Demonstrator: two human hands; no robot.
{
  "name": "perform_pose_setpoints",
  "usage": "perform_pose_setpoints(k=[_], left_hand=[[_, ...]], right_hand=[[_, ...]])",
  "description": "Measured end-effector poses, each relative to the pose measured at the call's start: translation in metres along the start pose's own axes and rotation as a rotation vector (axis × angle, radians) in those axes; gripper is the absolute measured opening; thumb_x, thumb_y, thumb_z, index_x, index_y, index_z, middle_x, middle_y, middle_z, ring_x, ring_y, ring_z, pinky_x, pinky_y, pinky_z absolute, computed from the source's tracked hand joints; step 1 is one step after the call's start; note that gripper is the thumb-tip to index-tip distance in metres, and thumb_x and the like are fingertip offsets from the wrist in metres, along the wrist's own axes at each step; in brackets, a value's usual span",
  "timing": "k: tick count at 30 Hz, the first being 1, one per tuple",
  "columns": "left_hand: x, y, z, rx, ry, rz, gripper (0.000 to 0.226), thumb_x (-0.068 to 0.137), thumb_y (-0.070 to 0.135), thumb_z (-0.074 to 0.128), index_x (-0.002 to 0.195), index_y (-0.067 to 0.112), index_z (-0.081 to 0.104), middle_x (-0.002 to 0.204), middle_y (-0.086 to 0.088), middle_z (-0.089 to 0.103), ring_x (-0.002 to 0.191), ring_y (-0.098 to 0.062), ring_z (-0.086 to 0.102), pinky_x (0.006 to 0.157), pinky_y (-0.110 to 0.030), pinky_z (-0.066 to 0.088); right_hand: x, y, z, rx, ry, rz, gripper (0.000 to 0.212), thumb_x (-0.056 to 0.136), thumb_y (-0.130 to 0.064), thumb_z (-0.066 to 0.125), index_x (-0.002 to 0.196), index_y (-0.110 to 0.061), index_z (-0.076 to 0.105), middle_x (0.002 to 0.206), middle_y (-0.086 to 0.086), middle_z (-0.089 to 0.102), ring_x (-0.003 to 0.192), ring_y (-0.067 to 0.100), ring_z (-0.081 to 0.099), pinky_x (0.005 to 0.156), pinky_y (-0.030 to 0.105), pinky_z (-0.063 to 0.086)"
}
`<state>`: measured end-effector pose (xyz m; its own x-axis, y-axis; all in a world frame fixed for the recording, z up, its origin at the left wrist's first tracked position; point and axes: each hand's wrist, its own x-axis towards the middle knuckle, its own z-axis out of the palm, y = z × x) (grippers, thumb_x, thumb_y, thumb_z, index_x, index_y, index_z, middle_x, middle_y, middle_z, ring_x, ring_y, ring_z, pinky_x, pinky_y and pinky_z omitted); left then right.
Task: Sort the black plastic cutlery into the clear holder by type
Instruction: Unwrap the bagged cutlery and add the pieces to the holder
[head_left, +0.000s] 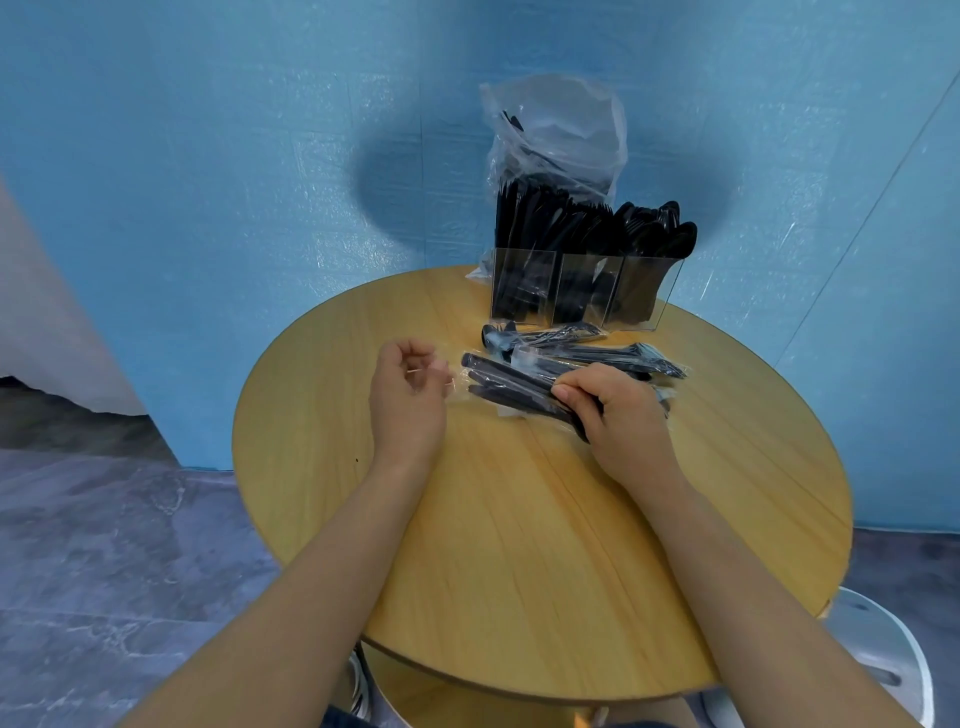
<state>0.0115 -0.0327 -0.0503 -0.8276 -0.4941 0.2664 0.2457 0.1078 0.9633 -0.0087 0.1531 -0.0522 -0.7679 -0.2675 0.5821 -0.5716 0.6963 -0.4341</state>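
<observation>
1. Bench (519, 545): round, light wood grain, seen from above. Blue wall behind it.
2. Clear holder (582, 291) stands at the far edge of the bench, right of centre. Transparent, three compartments side by side, all upright.
3. Holder contents: black plastic cutlery standing on end. Right compartment shows rounded spoon bowls (660, 228) on top. Left and middle compartments hold dense black pieces; types are hard to separate at this size.
4. Plastic bag (556, 135): clear, crumpled, just behind the holder at the far edge, more black cutlery visible inside.
5. Wrapped cutlery packs (582, 353): several black pieces in clear film sleeves, lying flat in a loose pile just in front of the holder, handles mostly running left-right. Glossy black, film wrinkled and reflective.
6. Right hand (618, 410): fingers curled round one wrapped pack (509, 376) at the near side of the pile; the pack sticks out to the left of the fingers, angled toward the far left.
7. Left hand (410, 395): over the bench left of the pile, fingers curled, thumb and fingertips pinching the thin clear film edge (451, 382) of that same pack.
8. Hands are apart, joined only by the pack.
</observation>
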Motion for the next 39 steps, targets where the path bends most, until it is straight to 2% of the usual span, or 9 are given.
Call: perform_pose_setpoints(k=[5,9,14,19,22,27,30,33,39], left_hand=[[0.003,-0.002,-0.006,0.211,0.253,0.158,0.018,0.091,0.0,0.052,0.105,0.012,0.05,0.104,0.0,0.043,0.081,-0.005,0.046,0.071,-0.007,0.038],[-0.007,0.001,-0.001,0.324,0.07,0.477,0.017,0.089,0.002,0.057,0.101,0.013,0.052,0.102,0.0,0.047,0.088,-0.01,0.047,0.075,-0.007,0.038],[-0.006,-0.005,0.003,0.354,-0.154,0.211,0.015,0.092,0.03,0.056,0.104,0.021,0.055,0.098,0.007,0.057,0.084,-0.003,0.052,0.069,-0.003,0.04],[-0.002,-0.002,0.001,0.264,-0.16,0.139,0.004,0.093,0.019,0.057,0.09,0.019,0.059,0.08,0.012,0.059,0.073,0.001,0.053,0.066,-0.005,0.041],[0.001,-0.002,-0.002,0.168,-0.158,0.084,0.012,0.094,0.017,0.055,0.084,0.023,0.057,0.081,0.006,0.06,0.075,-0.008,0.055,0.072,-0.018,0.047],[0.003,-0.002,-0.004,-0.027,-0.057,-0.006,0.016,0.095,0.013,0.052,0.084,0.024,0.055,0.085,0.006,0.058,0.077,-0.005,0.056,0.068,-0.012,0.051],[0.002,-0.001,-0.003,-0.026,-0.067,0.003,0.018,0.096,0.012,0.051,0.083,0.024,0.054,0.084,0.006,0.057,0.079,-0.006,0.056,0.071,-0.015,0.052],[0.0,-0.001,-0.003,0.011,-0.103,0.036,0.016,0.097,0.015,0.05,0.086,0.027,0.054,0.086,0.008,0.057,0.082,-0.008,0.056,0.081,-0.025,0.052],[-0.003,-0.002,-0.001,0.141,-0.246,0.11,0.008,0.096,0.02,0.051,0.097,0.028,0.055,0.093,0.015,0.059,0.083,-0.003,0.055,0.08,-0.026,0.048]], right_hand=[[-0.001,0.001,-0.002,-0.013,0.029,0.023,0.016,0.093,-0.015,0.056,0.089,-0.011,0.072,0.079,-0.002,0.065,0.075,0.013,0.056,0.067,0.029,0.044],[-0.001,0.003,-0.001,-0.039,0.058,0.039,0.016,0.093,-0.016,0.057,0.09,-0.012,0.072,0.079,0.0,0.066,0.076,0.015,0.057,0.067,0.031,0.046],[-0.002,0.003,0.0,-0.066,0.037,-0.026,0.015,0.092,-0.018,0.058,0.09,-0.015,0.072,0.079,-0.005,0.064,0.075,0.01,0.054,0.067,0.026,0.043],[-0.001,0.002,0.001,-0.055,0.023,-0.066,0.015,0.091,-0.022,0.059,0.091,-0.015,0.072,0.08,-0.004,0.065,0.076,0.011,0.052,0.07,0.022,0.04],[0.001,0.001,-0.002,0.023,0.109,0.034,0.031,0.093,-0.037,0.048,0.103,-0.016,0.069,0.093,-0.008,0.061,0.091,0.007,0.05,0.082,0.007,0.031],[0.002,-0.001,-0.011,0.261,0.203,0.394,0.023,0.093,-0.034,0.053,0.109,-0.019,0.059,0.098,-0.004,0.058,0.084,0.003,0.051,0.069,0.008,0.041],[0.002,-0.003,-0.012,0.432,0.212,0.459,0.006,0.091,-0.021,0.06,0.096,-0.018,0.06,0.086,-0.005,0.062,0.079,0.007,0.057,0.071,0.016,0.049],[0.002,-0.003,-0.013,0.48,0.266,0.506,0.012,0.085,-0.01,0.067,0.083,-0.02,0.06,0.079,-0.003,0.062,0.075,0.011,0.059,0.073,0.031,0.053],[0.002,-0.001,-0.016,0.527,0.374,0.557,0.014,0.081,-0.015,0.072,0.074,-0.02,0.061,0.074,-0.002,0.065,0.069,0.01,0.06,0.07,0.035,0.055]])
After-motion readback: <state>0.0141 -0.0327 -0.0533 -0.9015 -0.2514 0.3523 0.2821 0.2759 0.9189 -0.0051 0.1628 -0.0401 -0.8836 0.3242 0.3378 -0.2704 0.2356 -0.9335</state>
